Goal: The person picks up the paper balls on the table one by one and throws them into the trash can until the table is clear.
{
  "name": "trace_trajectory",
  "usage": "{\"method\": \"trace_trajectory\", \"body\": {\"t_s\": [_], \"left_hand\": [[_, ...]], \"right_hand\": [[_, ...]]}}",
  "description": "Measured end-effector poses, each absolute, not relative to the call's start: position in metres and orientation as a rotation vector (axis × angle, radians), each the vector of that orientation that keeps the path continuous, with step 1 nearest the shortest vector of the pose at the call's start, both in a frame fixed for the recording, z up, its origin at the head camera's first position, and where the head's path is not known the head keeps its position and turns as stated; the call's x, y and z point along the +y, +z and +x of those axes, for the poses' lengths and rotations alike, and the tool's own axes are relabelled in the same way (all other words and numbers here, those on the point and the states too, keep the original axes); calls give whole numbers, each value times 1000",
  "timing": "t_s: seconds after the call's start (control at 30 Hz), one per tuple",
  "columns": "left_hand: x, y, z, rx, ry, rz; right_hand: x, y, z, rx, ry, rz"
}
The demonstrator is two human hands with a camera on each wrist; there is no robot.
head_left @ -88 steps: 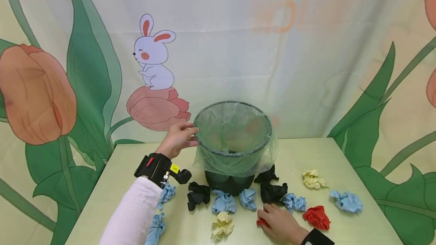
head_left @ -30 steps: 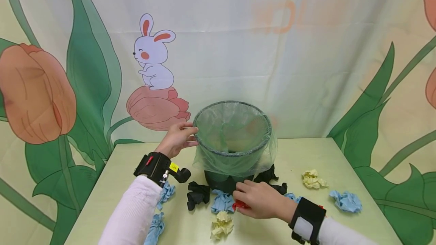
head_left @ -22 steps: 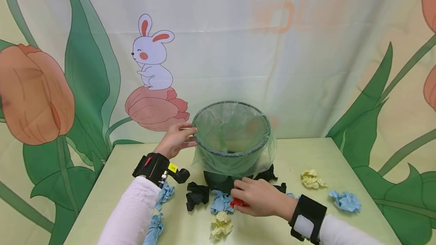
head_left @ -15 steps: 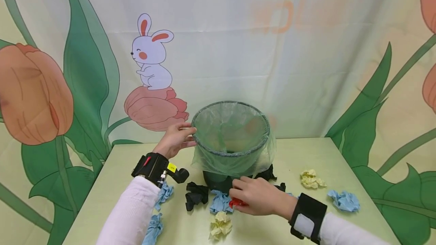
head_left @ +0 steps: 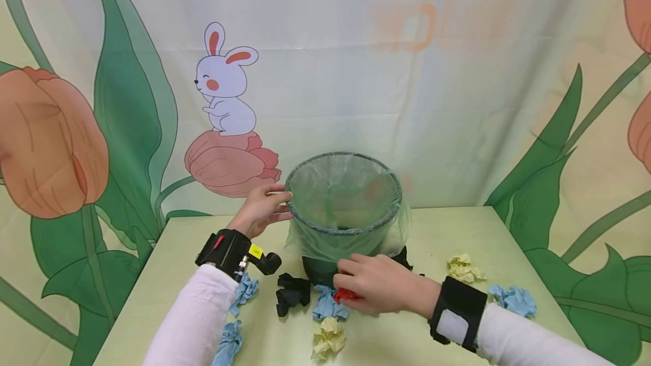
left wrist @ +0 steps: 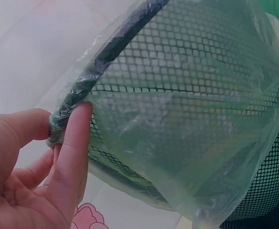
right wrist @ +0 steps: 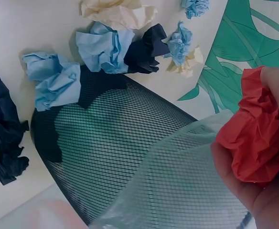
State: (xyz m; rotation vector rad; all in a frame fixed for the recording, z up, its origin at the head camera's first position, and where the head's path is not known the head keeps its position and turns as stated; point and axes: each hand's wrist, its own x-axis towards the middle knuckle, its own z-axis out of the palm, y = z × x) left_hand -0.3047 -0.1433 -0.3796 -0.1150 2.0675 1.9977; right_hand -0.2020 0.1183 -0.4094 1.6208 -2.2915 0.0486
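Observation:
A dark mesh trash bin (head_left: pixel 316 273) stands at the middle back of the table, a thin green plastic bag (head_left: pixel 325 247) folded over its rim. At the bin's left side, my left hand (head_left: pixel 259 208) pinches the bagged rim (left wrist: pixel 77 90) between thumb and fingers. In front of the bin, my right hand (head_left: pixel 378 284) grips a crumpled ball of red paper (right wrist: pixel 256 133). That red ball overlaps a blue paper ball (head_left: pixel 329 305) in the head view. Just below lies a yellow paper ball (head_left: pixel 328 338), and a black one (head_left: pixel 293 293) sits to the left.
Two blue paper balls (head_left: pixel 228 343) lie at the left, partly behind my left forearm. On the right are a yellow ball (head_left: pixel 464 268) and a blue ball (head_left: pixel 513 299). More black paper (head_left: pixel 404 257) rests by the bin's right base. A printed curtain (head_left: pixel 325 72) hangs behind the table.
My right hand has picked the red paper ball up from the table's front right and carried it left, close to the bin's front. My left hand stays on the rim.

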Motion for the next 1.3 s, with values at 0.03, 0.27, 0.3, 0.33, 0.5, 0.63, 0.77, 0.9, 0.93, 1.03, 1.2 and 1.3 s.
{"method": "trace_trajectory", "body": {"t_s": [0.03,0.27,0.3,0.33,0.5,0.63,0.77,0.9,0.93,1.03,1.2,1.3], "left_hand": [[-143,-380,-305,2068,1998,-115],[-143,-380,-305,2075,1996,-122],[-143,-380,-305,2075,1995,-123],[-142,-380,-305,2074,1995,-124],[-141,-380,-304,2071,1994,-124],[-143,-379,-303,2062,1991,-112],[-143,-377,-303,2062,1987,-105],[-142,-375,-303,2069,1983,-101],[-142,-375,-303,2071,1980,-99],[-143,-375,-303,2076,1974,-97],[-143,-375,-303,2083,1968,-92],[-142,-375,-303,2078,1968,-92]], "right_hand": [[118,-408,-202,-2290,45,1625],[113,-399,-202,-2293,37,1640],[112,-397,-202,-2288,32,1645],[111,-397,-201,-2283,27,1649],[109,-392,-201,-2248,15,1678],[106,-386,-203,-2253,-7,1667],[101,-375,-206,-2263,-31,1639],[97,-365,-209,-2274,-35,1619],[96,-363,-210,-2280,-29,1617],[92,-357,-213,-2295,-9,1607],[86,-347,-217,-2291,10,1581],[83,-340,-220,-2283,14,1564]]}}
